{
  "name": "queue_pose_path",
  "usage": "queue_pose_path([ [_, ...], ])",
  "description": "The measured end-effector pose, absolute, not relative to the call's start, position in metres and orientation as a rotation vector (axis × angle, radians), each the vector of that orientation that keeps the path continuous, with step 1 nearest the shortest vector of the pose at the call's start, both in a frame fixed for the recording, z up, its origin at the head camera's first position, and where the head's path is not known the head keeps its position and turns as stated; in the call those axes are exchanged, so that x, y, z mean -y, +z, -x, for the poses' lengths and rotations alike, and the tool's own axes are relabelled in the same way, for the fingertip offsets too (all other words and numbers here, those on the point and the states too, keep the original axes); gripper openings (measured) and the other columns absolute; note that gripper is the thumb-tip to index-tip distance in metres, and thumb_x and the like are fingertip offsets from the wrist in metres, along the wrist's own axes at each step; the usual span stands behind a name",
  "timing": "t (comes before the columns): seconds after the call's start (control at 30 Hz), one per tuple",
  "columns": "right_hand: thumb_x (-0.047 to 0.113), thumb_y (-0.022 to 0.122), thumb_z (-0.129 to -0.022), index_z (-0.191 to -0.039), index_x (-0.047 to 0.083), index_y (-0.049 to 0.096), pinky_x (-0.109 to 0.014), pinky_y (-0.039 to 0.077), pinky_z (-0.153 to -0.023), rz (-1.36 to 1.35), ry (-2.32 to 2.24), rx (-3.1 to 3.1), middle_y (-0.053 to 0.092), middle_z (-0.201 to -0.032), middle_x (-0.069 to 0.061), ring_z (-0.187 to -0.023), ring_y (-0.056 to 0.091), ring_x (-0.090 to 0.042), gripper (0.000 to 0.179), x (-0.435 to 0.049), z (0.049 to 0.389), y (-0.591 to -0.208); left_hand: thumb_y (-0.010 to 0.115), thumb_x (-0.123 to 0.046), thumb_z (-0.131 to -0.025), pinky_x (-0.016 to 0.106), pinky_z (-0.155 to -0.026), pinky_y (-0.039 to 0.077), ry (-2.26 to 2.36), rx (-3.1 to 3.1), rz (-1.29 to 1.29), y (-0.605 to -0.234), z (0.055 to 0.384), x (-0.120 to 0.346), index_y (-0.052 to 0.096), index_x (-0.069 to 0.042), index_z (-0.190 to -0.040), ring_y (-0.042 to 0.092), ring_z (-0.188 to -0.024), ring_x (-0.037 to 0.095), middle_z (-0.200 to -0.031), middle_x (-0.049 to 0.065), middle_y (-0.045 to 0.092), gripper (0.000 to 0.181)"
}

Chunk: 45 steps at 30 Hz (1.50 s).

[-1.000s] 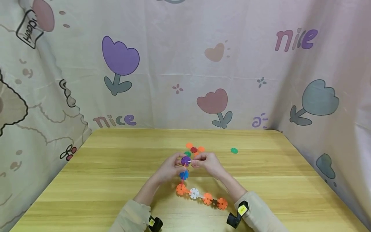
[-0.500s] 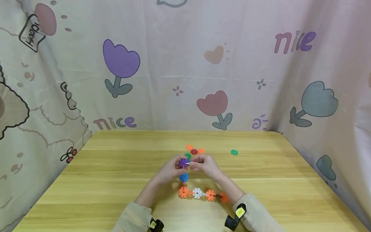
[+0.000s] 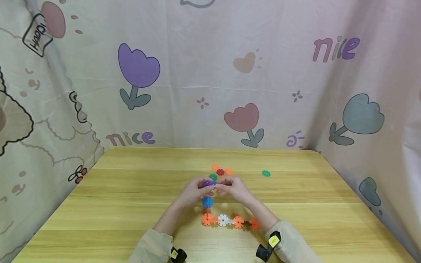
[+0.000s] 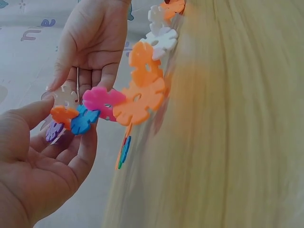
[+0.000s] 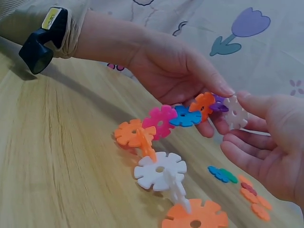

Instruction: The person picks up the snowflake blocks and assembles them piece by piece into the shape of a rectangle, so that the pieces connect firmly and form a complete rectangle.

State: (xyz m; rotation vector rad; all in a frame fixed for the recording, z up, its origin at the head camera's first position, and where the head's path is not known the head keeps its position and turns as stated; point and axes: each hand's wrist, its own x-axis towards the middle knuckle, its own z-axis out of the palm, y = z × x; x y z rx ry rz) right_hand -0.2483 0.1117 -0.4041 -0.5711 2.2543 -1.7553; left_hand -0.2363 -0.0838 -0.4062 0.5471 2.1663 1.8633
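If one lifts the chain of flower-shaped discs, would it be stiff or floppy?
The chain probably lifts as one piece, since its discs interlock at notched edges. It may bend or twist at those joints. Thin discs suggest it is light.

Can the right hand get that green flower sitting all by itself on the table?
Probably yes: nothing stands between the right hand and the green flower. But that hand pinches a white flower, so it might need to let go first.
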Motion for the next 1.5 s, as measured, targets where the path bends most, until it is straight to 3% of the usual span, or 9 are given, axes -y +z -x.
queue_pose_path([
  [0.27,0.015,0.053,-0.095,-0.106,-0.016,0.055,-0.049,0.049,-0.08,0.547,-1.804,-2.243,0.059,-0.097,-0.03,-0.09,0.058,-0.045,0.032,-0.122,0.252,-0.401,0.058,-0.017,-0.092,0.03,-0.065,0.05,1.883,-2.152,-0.55,-0.407,0.236,0.083,0.051,0.011,-0.114,0.063,-0.085,0.031,-0.099,0.026,0.057,0.037],
  [0.43,0.014,0.052,-0.095,-0.107,-0.016,0.053,-0.047,0.049,-0.081,0.491,-1.815,-2.301,0.058,-0.101,-0.029,-0.091,0.06,-0.041,0.033,-0.138,0.261,-0.4,0.06,-0.016,-0.091,0.03,-0.064,0.051,1.898,-2.135,-0.522,-0.408,0.236,0.083,0.05,0.011,-0.116,0.064,-0.08,0.027,-0.098,0.026,0.056,0.038],
  [0.77,0.008,0.05,-0.095,-0.109,-0.018,0.052,-0.045,0.051,-0.079,0.311,-1.855,-2.371,0.057,-0.103,-0.031,-0.091,0.061,-0.035,0.029,-0.167,0.284,-0.405,0.065,-0.021,-0.088,0.033,-0.066,0.052,1.903,-2.149,-0.456,-0.408,0.237,0.084,0.051,0.007,-0.118,0.062,-0.078,0.02,-0.091,0.009,0.058,0.043],
  [0.93,0.003,0.058,-0.089,-0.107,-0.012,0.057,-0.036,0.053,-0.071,0.302,-1.654,-2.532,0.061,-0.095,-0.021,-0.083,0.06,-0.027,0.024,-0.171,0.294,-0.415,0.065,-0.022,-0.088,0.03,-0.064,0.05,1.922,-2.148,-0.449,-0.408,0.237,0.084,0.052,0.008,-0.118,0.061,-0.077,0.018,-0.091,0.008,0.057,0.044],
  [1.13,0.014,0.069,-0.084,-0.106,-0.001,0.064,-0.03,0.048,-0.07,0.38,-1.237,-2.796,0.063,-0.093,-0.006,-0.083,0.056,-0.017,0.027,-0.165,0.302,-0.424,0.064,-0.023,-0.088,0.028,-0.061,0.048,1.914,-2.181,-0.462,-0.409,0.237,0.085,0.052,0.008,-0.117,0.061,-0.078,0.02,-0.093,0.015,0.058,0.044],
  [1.33,0.017,0.073,-0.08,-0.103,0.002,0.065,-0.034,0.046,-0.074,0.427,-1.114,-2.854,0.061,-0.091,-0.004,-0.083,0.054,-0.017,0.029,-0.157,0.304,-0.429,0.063,-0.021,-0.089,0.026,-0.06,0.046,1.91,-2.193,-0.459,-0.408,0.235,0.084,0.052,0.008,-0.117,0.061,-0.082,0.029,-0.091,0.01,0.058,0.042],
  [1.5,0.012,0.074,-0.079,-0.097,0.002,0.065,-0.035,0.045,-0.074,0.464,-1.022,-2.891,0.057,-0.086,-0.004,-0.08,0.051,-0.018,0.023,-0.153,0.303,-0.428,0.062,-0.02,-0.09,0.025,-0.059,0.046,1.909,-2.196,-0.459,-0.408,0.235,0.083,0.052,0.008,-0.117,0.06,-0.085,0.035,-0.094,0.019,0.058,0.04],
])
